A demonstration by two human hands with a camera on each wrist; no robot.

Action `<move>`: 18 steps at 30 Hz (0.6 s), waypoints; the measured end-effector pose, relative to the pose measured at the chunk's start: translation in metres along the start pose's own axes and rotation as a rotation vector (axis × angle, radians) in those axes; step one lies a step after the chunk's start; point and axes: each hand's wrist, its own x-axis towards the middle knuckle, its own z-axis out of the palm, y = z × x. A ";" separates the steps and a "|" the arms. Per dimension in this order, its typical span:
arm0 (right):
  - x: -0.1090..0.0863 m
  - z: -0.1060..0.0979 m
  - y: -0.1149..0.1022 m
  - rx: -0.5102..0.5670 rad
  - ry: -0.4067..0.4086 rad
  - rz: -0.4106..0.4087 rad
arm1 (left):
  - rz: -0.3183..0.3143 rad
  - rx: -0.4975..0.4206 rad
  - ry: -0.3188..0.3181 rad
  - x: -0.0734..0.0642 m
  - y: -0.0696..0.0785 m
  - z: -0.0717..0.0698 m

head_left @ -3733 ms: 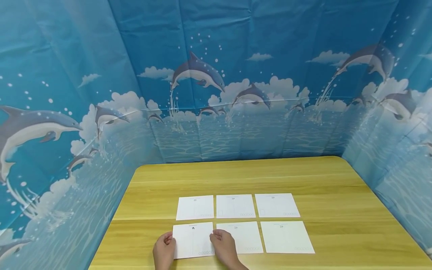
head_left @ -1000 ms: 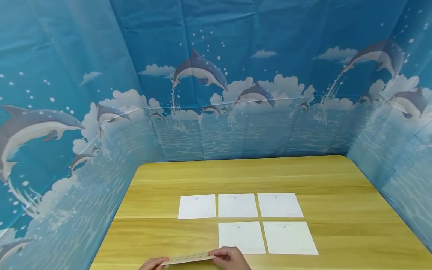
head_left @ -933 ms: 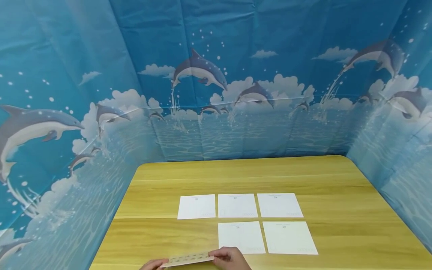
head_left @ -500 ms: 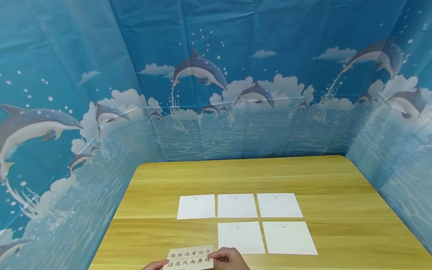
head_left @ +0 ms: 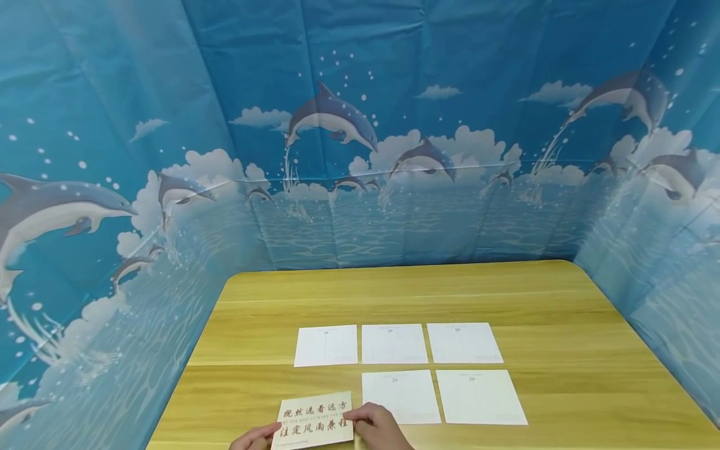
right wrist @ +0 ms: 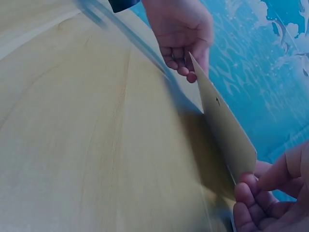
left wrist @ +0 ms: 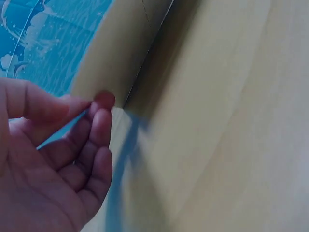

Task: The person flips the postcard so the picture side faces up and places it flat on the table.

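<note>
Cream card [head_left: 314,422] at the bottom of the frame, left of centre, and its lettered face has swung right into view! One second ago it was almost edge-on and lower down. Left hand [head_left: 255,439] pinches its left edge, right hand [head_left: 381,428] pinches the right, thumb against fingers on both, the card tilted between them. Five white cards [head_left: 390,347] lie unmoved on the tabletop [head_left: 568,350], above and to the right.
</note>
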 end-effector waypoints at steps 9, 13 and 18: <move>0.008 0.006 -0.001 -0.038 0.056 0.038 | 0.003 0.423 0.315 0.012 0.022 0.026; 0.012 0.008 0.003 -0.123 0.094 0.001 | -0.031 0.426 0.353 0.017 0.022 0.030; 0.015 0.010 0.002 -0.226 0.120 -0.068 | -0.012 0.504 0.373 0.019 0.021 0.032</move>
